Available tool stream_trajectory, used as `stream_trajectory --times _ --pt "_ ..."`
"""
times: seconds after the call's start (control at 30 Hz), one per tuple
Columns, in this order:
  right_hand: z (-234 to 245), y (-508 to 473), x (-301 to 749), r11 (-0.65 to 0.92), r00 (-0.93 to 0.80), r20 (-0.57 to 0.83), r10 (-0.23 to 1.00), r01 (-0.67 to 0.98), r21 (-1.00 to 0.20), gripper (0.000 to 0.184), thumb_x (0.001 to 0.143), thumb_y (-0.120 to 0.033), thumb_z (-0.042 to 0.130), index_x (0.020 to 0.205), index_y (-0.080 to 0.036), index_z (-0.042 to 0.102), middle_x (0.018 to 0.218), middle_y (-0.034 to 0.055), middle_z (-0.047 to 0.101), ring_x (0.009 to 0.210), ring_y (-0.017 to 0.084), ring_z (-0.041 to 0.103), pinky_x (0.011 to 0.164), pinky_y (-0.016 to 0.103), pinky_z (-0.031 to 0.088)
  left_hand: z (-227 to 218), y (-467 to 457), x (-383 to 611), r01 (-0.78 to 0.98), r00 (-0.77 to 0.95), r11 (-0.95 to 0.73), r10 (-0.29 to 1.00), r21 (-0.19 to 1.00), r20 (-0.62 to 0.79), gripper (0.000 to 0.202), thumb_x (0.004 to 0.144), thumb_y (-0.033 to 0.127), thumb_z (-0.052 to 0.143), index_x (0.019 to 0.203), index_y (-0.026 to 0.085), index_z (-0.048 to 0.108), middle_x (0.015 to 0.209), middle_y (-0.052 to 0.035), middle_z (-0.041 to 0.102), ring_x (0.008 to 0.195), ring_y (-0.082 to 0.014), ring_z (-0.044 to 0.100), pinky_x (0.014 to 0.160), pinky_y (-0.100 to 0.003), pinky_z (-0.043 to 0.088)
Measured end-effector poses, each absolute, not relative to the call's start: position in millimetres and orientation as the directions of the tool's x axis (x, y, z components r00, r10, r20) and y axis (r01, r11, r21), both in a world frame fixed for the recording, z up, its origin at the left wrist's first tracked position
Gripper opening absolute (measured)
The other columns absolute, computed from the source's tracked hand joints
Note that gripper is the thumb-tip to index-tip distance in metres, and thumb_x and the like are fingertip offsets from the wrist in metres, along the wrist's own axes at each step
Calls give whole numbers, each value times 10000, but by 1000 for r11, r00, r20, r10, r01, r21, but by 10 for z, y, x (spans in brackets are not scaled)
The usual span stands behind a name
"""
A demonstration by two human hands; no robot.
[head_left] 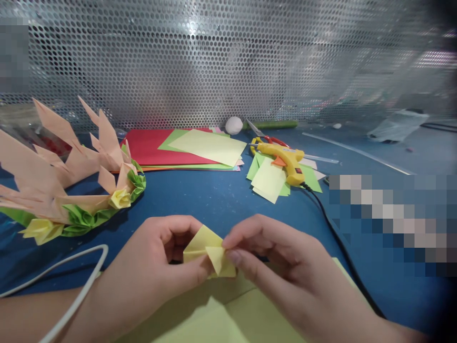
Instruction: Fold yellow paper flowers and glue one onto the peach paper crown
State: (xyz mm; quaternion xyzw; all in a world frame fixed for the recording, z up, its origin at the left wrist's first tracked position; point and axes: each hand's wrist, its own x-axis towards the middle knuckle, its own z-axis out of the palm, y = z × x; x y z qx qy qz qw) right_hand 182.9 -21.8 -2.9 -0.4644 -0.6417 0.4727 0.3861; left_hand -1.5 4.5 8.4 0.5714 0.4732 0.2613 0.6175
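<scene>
A small folded piece of yellow paper (209,250) is held between both hands just above the blue table, near the front edge. My left hand (157,267) grips its left side, thumb pressed along the lower fold. My right hand (282,267) pinches a triangular flap on the right side with thumb and forefinger. Larger pale yellow-green sheets (228,314) lie flat beneath my hands.
A peach, green and yellow origami piece (71,186) sits at the left. A stack of coloured paper (185,148) lies at the back centre. A yellow glue gun (285,159) rests on small paper squares, with scissors (266,137) behind it, and its black cord (339,243) trails right. A white cable (71,286) crosses front left. A perforated metal wall (228,62) closes the back.
</scene>
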Motion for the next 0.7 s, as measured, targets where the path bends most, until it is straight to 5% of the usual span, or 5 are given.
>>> stream_trajectory --times 0.23,0.53,0.7 --pt "26 -202 1803 -71 -324 -112 940 135 -988 260 802 -394 666 669 -202 550 596 -47 513 543 90 443 502 177 393 94 15 -11 342 433 100 866 934 -251 70 719 167 674 665 178 631 612 69 546 592 -98 467 525 -156 395" --pt "12 -157 1784 -210 -268 -205 941 12 -978 366 599 -356 864 696 -202 546 588 -70 564 557 83 491 515 169 382 121 13 7 223 441 189 855 956 -272 81 718 121 701 741 199 703 666 72 643 625 -91 565 563 -129 449" --pt "52 -151 1785 -229 -279 -269 922 168 -959 377 628 -510 797 694 -191 607 602 -33 564 559 115 459 516 227 359 104 -16 -18 224 388 140 895 965 -220 67 714 141 720 724 207 711 667 54 674 640 -113 609 575 -145 475"
